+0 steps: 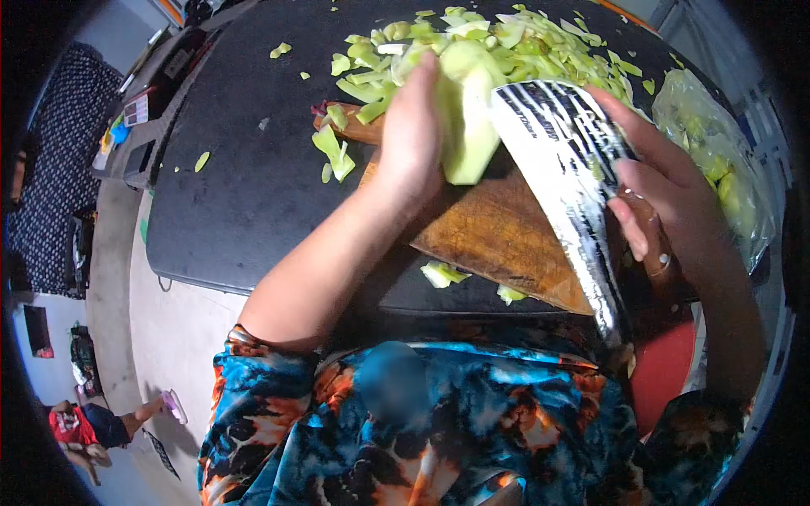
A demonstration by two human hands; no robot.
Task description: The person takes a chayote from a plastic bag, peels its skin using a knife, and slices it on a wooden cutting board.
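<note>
My left hand (413, 135) is closed round a pale green, peeled fruit or vegetable (469, 126), tilted over a worn wooden cutting board (498, 232). A broad cleaver (557, 169) is in my right hand (666, 177), which is wrapped round its brown handle. Dark and white streaks run along the wet, shiny blade. Its upper left edge is against or very close to the green piece; I cannot tell whether it is cutting in. Behind both hands lies a heap of light green peelings and slices (523, 38). Two pale scraps (443, 273) rest near the board's front edge.
A clear plastic bag (717, 160) with green produce stands at the right of the black table (228, 169). Scattered peelings (335, 152) lie left of the board. A red round surface (662, 371) shows below right. A person in red (76, 426) is at lower left.
</note>
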